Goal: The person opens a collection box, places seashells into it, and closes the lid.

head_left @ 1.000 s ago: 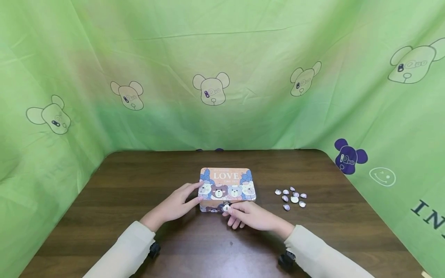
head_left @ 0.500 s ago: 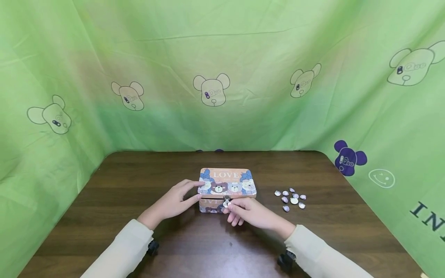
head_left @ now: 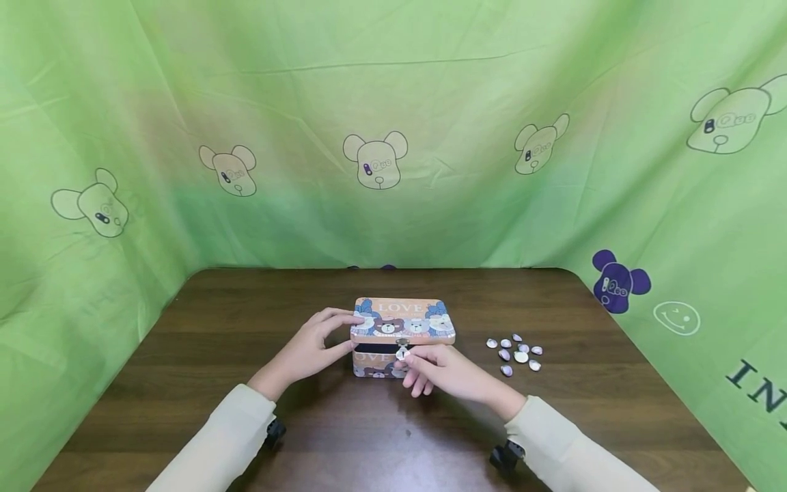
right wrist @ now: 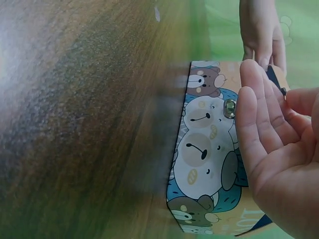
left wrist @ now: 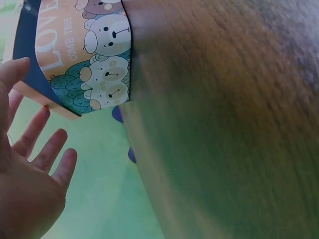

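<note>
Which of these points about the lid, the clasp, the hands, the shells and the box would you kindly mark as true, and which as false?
1. The lid is shut flat. False: it is partly raised, with a dark gap beneath its front edge.
2. The right hand holds the clasp. True.
3. The shells lie inside the box. False: they lie on the table, to the right of the box.
4. The word LOVE is printed on the lid. True.
5. The left hand is among the shells. False: it is at the left side of the box.
</note>
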Demonstrator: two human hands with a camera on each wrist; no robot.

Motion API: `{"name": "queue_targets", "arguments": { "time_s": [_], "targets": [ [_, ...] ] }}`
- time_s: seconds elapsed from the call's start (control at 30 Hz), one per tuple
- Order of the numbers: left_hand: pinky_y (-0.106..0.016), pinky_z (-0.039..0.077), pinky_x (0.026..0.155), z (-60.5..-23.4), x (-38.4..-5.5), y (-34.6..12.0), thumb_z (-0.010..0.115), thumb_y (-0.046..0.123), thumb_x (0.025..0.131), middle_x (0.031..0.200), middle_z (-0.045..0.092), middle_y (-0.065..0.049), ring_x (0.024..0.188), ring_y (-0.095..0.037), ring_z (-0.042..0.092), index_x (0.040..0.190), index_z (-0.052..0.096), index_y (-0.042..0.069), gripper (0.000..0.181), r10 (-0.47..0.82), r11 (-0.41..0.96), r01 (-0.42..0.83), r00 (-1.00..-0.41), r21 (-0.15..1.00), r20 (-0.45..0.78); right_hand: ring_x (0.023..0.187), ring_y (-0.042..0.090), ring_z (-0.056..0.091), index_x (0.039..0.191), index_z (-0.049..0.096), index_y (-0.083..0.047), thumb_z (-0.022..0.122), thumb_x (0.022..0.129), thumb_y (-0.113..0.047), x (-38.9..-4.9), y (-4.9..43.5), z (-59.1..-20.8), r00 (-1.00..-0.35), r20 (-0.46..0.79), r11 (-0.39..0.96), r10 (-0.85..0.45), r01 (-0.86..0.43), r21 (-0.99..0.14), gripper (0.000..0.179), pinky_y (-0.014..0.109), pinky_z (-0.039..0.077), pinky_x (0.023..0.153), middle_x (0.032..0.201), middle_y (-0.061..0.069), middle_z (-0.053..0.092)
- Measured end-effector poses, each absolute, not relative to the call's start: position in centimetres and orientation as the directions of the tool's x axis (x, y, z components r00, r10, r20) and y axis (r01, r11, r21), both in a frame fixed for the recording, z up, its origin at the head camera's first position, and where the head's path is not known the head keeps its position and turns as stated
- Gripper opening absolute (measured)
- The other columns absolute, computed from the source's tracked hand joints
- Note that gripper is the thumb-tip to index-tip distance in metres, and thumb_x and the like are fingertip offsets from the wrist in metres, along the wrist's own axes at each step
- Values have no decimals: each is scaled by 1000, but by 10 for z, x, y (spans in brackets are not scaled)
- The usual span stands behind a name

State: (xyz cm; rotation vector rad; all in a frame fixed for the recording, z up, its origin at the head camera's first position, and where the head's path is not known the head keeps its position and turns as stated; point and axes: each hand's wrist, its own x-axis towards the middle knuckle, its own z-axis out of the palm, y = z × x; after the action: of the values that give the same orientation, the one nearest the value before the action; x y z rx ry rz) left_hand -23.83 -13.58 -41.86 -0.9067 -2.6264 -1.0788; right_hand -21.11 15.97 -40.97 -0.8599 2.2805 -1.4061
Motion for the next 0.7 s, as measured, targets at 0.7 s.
{"name": "queue_targets", "arguments": {
  "time_s": [0.7],
  "targets": [
    [-50,41,105,-415,-250,-131,70,28,97,134,59,1,129,-23,52,135,62,23,39,381,521,542,-839,659,389,67,32,68,126,66,-2,43,110,-27,-216,198,-400,-843,95,378,-530,-335,-863,37,36,57,60,88,11,72]
  ]
}}
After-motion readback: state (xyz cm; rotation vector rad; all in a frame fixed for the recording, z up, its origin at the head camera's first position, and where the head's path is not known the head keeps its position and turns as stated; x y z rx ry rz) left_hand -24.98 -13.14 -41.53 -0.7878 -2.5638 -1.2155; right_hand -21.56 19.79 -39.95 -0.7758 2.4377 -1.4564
